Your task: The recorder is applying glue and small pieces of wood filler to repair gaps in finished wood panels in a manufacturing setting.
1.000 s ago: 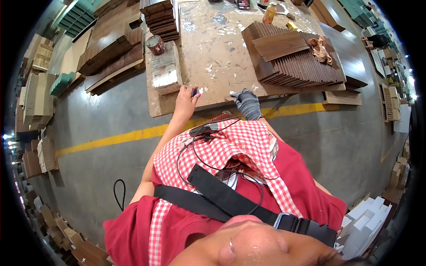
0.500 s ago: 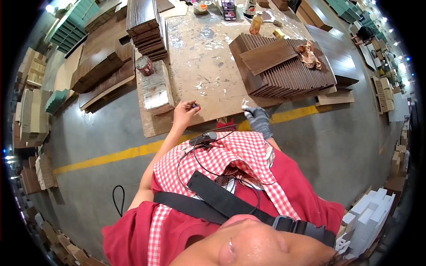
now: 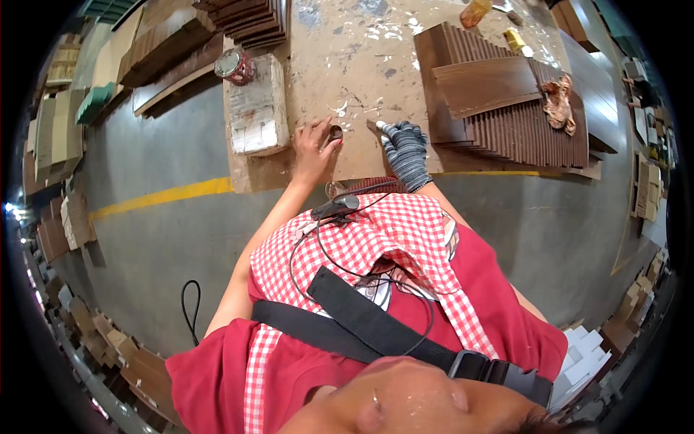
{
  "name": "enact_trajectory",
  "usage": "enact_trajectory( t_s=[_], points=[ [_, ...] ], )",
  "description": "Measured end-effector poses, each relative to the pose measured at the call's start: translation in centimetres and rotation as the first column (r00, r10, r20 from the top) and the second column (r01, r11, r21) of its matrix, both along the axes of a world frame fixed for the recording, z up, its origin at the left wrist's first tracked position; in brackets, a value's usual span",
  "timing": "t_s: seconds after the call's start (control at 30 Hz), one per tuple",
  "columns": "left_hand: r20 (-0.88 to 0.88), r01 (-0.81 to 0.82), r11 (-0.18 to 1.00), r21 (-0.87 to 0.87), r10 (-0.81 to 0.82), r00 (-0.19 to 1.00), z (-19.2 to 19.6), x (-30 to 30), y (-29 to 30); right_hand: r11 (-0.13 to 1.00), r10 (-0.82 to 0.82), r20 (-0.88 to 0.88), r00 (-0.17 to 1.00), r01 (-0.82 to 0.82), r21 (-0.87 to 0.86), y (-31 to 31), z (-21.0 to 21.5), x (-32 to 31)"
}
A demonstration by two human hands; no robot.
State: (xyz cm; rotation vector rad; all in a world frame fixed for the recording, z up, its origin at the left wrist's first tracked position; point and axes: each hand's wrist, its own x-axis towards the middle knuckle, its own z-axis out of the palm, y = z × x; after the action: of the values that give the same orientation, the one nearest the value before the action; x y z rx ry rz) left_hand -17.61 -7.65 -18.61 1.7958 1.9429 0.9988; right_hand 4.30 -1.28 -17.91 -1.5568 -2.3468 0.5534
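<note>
My bare left hand is at the near edge of the worktable, its fingers curled round a small dark round thing, perhaps a cap or lid. On my right hand is a grey striped knit glove with whitish fingertips. Its thumb and fingers pinch a small flat brownish piece, too small to name. Left of my left hand lies a worn whitish block with a dark red can on it. Right of the glove stand dark brown slats in a row, with a brown board across them.
A crumpled brownish rag lies on the slats. Beyond them are a yellow block and an amber bottle. More brown boards are stacked at the far left. A yellow line crosses the floor. A black cable hangs over my apron.
The view has tilted down, nearer the table edge. Both hands have moved farther over the table and closer together, and the gloved hand now shows a small piece at its fingertips.
</note>
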Motion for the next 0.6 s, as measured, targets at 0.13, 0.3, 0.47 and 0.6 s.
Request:
enact_trajectory(
  t_s=[0.13, 0.3, 0.47, 0.6],
  points=[
    [0.174, -0.005, 0.988, 0.153, -0.022, 0.984, 1.0, 0.9, 2.0, 0.995, -0.024, -0.049, 0.999, 0.028, 0.101, 1.2, 0.1, 1.4],
    [0.178, -0.111, 0.917, 0.383, 0.045, 0.983, 5.6, -0.9, 0.9, 0.994, -0.012, -0.223, 0.975, 0.035, 0.099, 1.7, 2.9, 3.0],
    [0.236, -0.212, 0.890, 0.403, 0.123, 0.964, 6.6, -6.8, 3.1, 0.977, 0.063, -0.562, 0.825, 0.063, 0.203, 3.9, 8.1, 3.4],
    [0.177, -0.316, 0.841, 0.440, 0.264, 0.948, 6.4, -7.1, 2.7, 0.969, 0.037, -0.675, 0.737, 0.139, 0.205, 7.2, 11.2, 7.7]
  ],
)
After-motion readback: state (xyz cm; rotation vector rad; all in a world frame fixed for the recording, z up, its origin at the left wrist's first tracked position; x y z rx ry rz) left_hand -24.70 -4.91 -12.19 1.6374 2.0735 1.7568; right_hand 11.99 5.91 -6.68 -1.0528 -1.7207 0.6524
